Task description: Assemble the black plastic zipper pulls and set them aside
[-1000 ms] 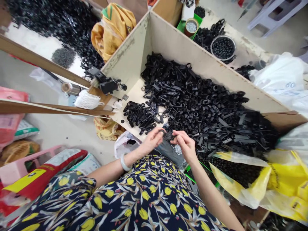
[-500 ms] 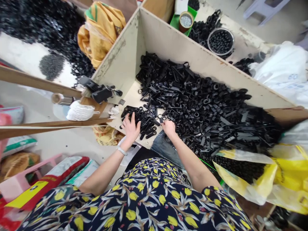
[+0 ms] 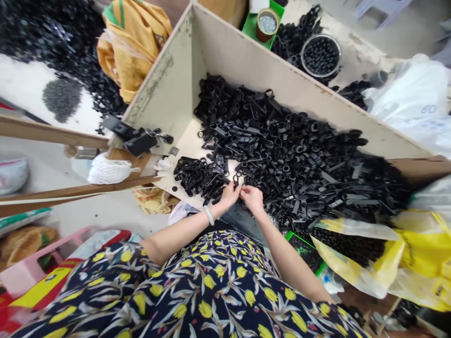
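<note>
My left hand [image 3: 229, 195] and my right hand [image 3: 251, 197] meet at the front edge of the table, fingertips nearly touching. Between them is a small black plastic part with a ring end [image 3: 236, 179], pinched by my left fingers. My right fingers are closed at its near end; whatever is in their tips is too small to make out. Left of my hands lies a small heap of black strip-shaped parts [image 3: 197, 176]. A much larger pile of black ringed plastic parts [image 3: 275, 136] spreads behind and to the right.
Pale boards [image 3: 282, 77] wall the table at the back and left. A black clamp-like tool [image 3: 139, 141] sits on the left edge. Beyond the back wall stand a metal bowl [image 3: 321, 55] of black pieces and a small cup [image 3: 267, 24]. Yellow plastic bags [image 3: 423, 253] lie at right.
My left hand has left the small heap and moved right to meet my right hand, its fingers now closed on the black part. My right hand stays near the same spot, slightly lower.
</note>
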Available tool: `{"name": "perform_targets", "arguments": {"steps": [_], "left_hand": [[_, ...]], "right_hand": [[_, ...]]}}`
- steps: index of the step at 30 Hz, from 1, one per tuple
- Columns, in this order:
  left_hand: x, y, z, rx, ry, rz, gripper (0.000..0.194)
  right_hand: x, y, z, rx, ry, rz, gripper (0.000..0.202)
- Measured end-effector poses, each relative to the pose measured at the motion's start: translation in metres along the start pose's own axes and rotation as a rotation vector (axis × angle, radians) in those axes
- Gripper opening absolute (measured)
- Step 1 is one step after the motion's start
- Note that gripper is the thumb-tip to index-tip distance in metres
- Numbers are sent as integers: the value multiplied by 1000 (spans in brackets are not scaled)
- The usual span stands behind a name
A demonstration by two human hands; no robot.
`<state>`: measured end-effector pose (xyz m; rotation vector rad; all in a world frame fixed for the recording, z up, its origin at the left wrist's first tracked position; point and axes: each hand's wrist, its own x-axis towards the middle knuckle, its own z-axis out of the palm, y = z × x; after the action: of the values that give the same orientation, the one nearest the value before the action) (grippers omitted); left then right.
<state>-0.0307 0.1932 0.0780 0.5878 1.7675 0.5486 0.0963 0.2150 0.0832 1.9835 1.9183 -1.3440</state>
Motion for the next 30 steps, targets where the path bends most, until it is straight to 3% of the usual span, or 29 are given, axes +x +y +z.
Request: {"name": "perform_targets", "arguments": {"steps": [3, 6, 10, 13, 18, 24, 27, 30], "left_hand": [[-3, 0, 6, -117, -87, -42, 22], [-8, 1, 1, -198, -198, -102, 31], [-16, 6, -14, -262, -310, -124, 42], [-19, 13, -19, -304, -350, -113, 41], [-19, 23, -13, -364, -351, -102, 43], [-25, 36, -7, -418, -340, -48, 30], [-36, 47, -7, -405, -343, 7, 29], [-54, 61, -9, -239, -332, 176, 29]], "right_hand": [[-10, 19, -15, 34, 37, -45, 30], [-2, 34, -41, -2, 153, -31, 36], [22, 36, -68, -269, 278, -80, 38], [34, 32, -72, -517, 264, -139, 34], [33, 37, -72, -522, 231, -206, 20], [20, 46, -87, -405, 238, -284, 24], [-4, 40, -97, -82, 247, -304, 33], [-38, 25, -106, 303, 229, -373, 34]]}}
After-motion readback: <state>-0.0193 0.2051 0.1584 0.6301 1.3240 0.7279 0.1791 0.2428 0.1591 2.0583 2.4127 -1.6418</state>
